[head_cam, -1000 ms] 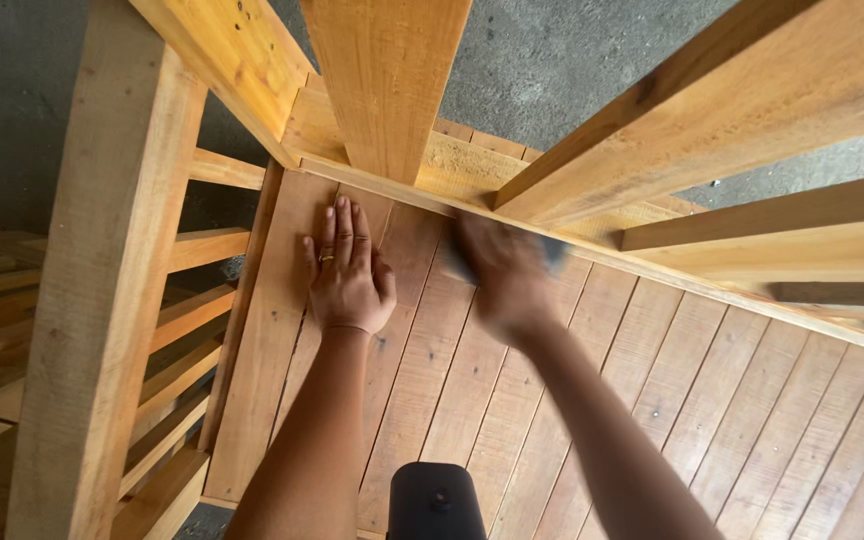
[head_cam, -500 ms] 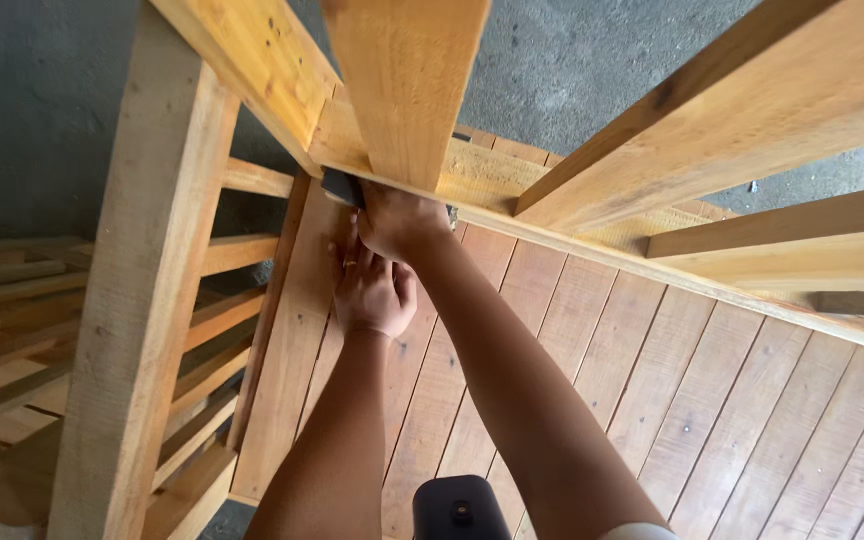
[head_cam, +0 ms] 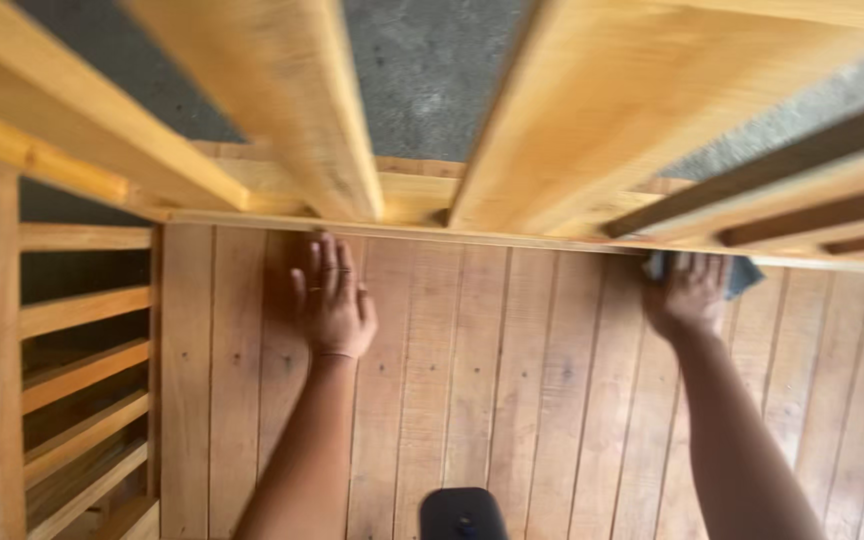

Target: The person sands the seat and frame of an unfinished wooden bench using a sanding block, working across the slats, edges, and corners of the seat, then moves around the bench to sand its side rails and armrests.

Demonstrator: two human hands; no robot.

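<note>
Blue-grey cloth (head_cam: 742,272) pressed on slatted wooden panel (head_cam: 512,400) at top edge, under overhanging beams (head_cam: 572,120). Right hand (head_cam: 687,295) grip closed over cloth, fingers curled. Left hand (head_cam: 330,298) flat, fingers spread, holding nothing, near panel's left side. Open boards between hands and below. Frame slats (head_cam: 82,310) beyond left edge.

Smooth wooden slats (head_cam: 512,380), seemingly cloth rag (head_cam: 742,272)

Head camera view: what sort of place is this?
Probably a woodworking shop or furniture yard: pale bare-wood plank panel, slatted wooden frames over grey concrete floor, and the right hand pressing a blue-grey abrasive pad against the planks.
</note>
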